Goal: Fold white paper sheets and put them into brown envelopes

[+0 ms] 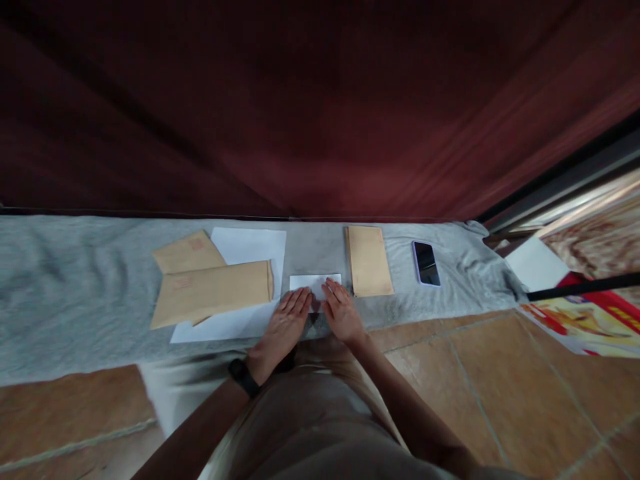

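A small white paper (316, 280), which looks folded, lies on the grey cloth in front of me. My left hand (287, 319) rests flat on its left part, fingers stretched out. On the right part lies my right hand (344, 315), its fingers also extended and pressing on the paper. Neither hand grips anything. To the left, a brown envelope (220, 290) overlaps a second brown envelope (187, 252), both partly over white paper sheets (250, 245). Just right of my right hand sits a stack of brown envelopes (370, 260).
A phone (427, 263) lies farther right on the grey cloth (320, 247). Dark red fabric (320, 133) rises behind the cloth-covered surface. At the far right are a black bar (585, 287) and a red-and-yellow printed package (590, 320) above the tiled floor (450, 373).
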The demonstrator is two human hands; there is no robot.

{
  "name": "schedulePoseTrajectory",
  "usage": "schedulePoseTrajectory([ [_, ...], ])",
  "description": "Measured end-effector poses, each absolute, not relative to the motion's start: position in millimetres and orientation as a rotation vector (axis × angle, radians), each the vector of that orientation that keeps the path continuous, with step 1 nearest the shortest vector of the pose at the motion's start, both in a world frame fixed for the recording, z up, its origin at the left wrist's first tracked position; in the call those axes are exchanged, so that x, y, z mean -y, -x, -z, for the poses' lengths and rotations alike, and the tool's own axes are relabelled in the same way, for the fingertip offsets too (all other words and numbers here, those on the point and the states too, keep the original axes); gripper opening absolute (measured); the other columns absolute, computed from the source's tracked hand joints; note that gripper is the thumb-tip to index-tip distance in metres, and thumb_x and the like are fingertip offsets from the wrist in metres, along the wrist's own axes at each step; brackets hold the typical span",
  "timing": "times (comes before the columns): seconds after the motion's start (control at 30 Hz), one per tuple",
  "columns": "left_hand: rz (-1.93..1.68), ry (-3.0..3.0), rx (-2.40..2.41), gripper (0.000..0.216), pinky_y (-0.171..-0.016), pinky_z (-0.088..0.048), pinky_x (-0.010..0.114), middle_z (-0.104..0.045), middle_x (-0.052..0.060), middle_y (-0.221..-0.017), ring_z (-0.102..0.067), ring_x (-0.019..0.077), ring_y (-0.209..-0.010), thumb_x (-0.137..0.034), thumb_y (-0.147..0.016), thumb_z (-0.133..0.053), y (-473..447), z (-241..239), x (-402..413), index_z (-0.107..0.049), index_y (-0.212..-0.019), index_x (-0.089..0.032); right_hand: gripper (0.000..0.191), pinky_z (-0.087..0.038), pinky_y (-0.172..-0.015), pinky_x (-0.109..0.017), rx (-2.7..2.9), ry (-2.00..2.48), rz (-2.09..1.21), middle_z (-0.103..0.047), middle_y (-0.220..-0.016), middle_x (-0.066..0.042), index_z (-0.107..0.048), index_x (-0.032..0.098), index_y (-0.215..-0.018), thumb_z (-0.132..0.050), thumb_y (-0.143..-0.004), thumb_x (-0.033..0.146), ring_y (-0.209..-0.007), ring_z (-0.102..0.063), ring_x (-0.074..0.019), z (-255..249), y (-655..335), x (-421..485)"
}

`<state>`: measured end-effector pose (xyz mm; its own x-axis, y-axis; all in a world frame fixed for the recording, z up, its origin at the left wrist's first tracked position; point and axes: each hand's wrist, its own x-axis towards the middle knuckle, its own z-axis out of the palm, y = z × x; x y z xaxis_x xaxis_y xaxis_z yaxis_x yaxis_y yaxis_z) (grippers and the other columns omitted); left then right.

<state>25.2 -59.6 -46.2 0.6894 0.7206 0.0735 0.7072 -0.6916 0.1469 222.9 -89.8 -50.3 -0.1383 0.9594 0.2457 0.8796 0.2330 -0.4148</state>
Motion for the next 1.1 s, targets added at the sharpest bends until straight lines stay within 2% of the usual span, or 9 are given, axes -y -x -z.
schedulePoseTrajectory([
  [0.17, -0.113, -2.747, -1.181, 0.057, -0.122, -0.037, 0.044, -0.049, 0.019, -0.156, -0.044, 0.0245, -0.147, -0.002, -0.091, -0.036, -25, 43, 63, -0.053, -0.145, -0.008, 0.050, -0.036, -0.122, -0.049, 2.096, 1.826, -0.102, -0.042, -0.161, -0.016, -0.046, 0.011, -0.152, -0.043, -0.106, 0.030, -0.152, -0.036, -0.0281, 61, -209, 83],
  [0.27, -0.105, -2.703, -1.182, 0.052, -0.123, -0.035, 0.046, -0.047, 0.019, -0.157, -0.043, 0.0264, -0.148, -0.017, -0.095, -0.047, -22, 30, 62, -0.051, -0.147, -0.009, 0.052, -0.034, -0.123, -0.050, 2.117, 1.818, -0.036, -0.040, -0.162, -0.016, -0.042, 0.013, -0.155, -0.043, -0.106, 0.029, -0.153, -0.034, -0.0275, 67, -208, 84],
  [0.33, -0.136, -2.688, -1.210, 0.063, -0.126, -0.028, 0.049, -0.039, 0.019, -0.163, -0.034, 0.0287, -0.153, -0.029, -0.093, -0.059, -11, 18, 56, -0.045, -0.152, -0.013, 0.053, -0.034, -0.123, -0.049, 2.129, 1.806, -0.018, -0.039, -0.163, -0.016, -0.040, 0.014, -0.156, -0.043, -0.106, 0.030, -0.153, -0.033, -0.0274, 70, -209, 85],
  [0.43, -0.132, -2.581, -1.502, 0.088, -0.127, -0.017, 0.056, -0.019, 0.017, -0.171, -0.014, 0.0340, -0.159, -0.036, -0.084, -0.073, 24, 4, 35, -0.032, -0.160, -0.022, 0.053, -0.033, -0.122, -0.049, 2.139, 1.806, -0.006, -0.040, -0.162, -0.016, -0.041, 0.013, -0.156, -0.042, -0.106, 0.032, -0.153, -0.033, -0.0279, 72, -211, 85],
  [0.57, 0.174, -2.323, -1.745, 0.108, -0.122, -0.013, 0.067, -0.011, 0.021, -0.172, -0.008, 0.0416, -0.158, -0.048, -0.076, -0.077, 80, -3, -3, -0.020, -0.164, -0.025, 0.054, -0.033, -0.122, -0.050, 2.135, 1.800, -0.001, -0.041, -0.162, -0.016, -0.040, 0.013, -0.156, -0.042, -0.106, 0.032, -0.152, -0.035, -0.0282, 74, -211, 85],
  [0.67, 0.312, -2.276, -1.681, 0.113, -0.122, -0.013, 0.064, -0.015, 0.024, -0.170, -0.010, 0.0405, -0.158, -0.051, -0.072, -0.076, 104, -7, -21, -0.017, -0.164, -0.023, 0.054, -0.034, -0.121, -0.051, 2.125, 1.788, 0.003, -0.041, -0.162, -0.016, -0.041, 0.014, -0.156, -0.043, -0.105, 0.032, -0.151, -0.036, -0.0287, 74, -211, 85],
  [0.8, 0.336, -2.292, -1.570, 0.116, -0.123, -0.012, 0.057, -0.023, 0.020, -0.169, -0.013, 0.0376, -0.158, -0.054, -0.068, -0.074, 108, -15, -26, -0.017, -0.164, -0.023, 0.054, -0.033, -0.121, -0.052, 2.125, 1.783, 0.007, -0.040, -0.162, -0.016, -0.041, 0.014, -0.156, -0.043, -0.105, 0.031, -0.151, -0.035, -0.0291, 76, -211, 85],
  [0.97, 0.304, -2.276, -1.551, 0.117, -0.123, -0.009, 0.058, -0.018, 0.021, -0.170, -0.012, 0.0385, -0.158, -0.053, -0.066, -0.074, 102, -17, -26, -0.017, -0.164, -0.023, 0.053, -0.033, -0.121, -0.052, 2.134, 1.785, 0.015, -0.040, -0.162, -0.017, -0.042, 0.014, -0.155, -0.041, -0.106, 0.030, -0.151, -0.035, -0.0294, 75, -211, 85],
  [1.1, 0.241, -2.336, -1.498, 0.115, -0.123, -0.009, 0.057, -0.028, 0.019, -0.166, -0.021, 0.0362, -0.155, -0.050, -0.067, -0.074, 98, -19, -28, -0.017, -0.164, -0.023, 0.052, -0.033, -0.121, -0.051, 2.147, 1.770, 0.027, -0.041, -0.161, -0.018, -0.043, 0.012, -0.154, -0.041, -0.106, 0.030, -0.151, -0.035, -0.0301, 75, -212, 84],
])
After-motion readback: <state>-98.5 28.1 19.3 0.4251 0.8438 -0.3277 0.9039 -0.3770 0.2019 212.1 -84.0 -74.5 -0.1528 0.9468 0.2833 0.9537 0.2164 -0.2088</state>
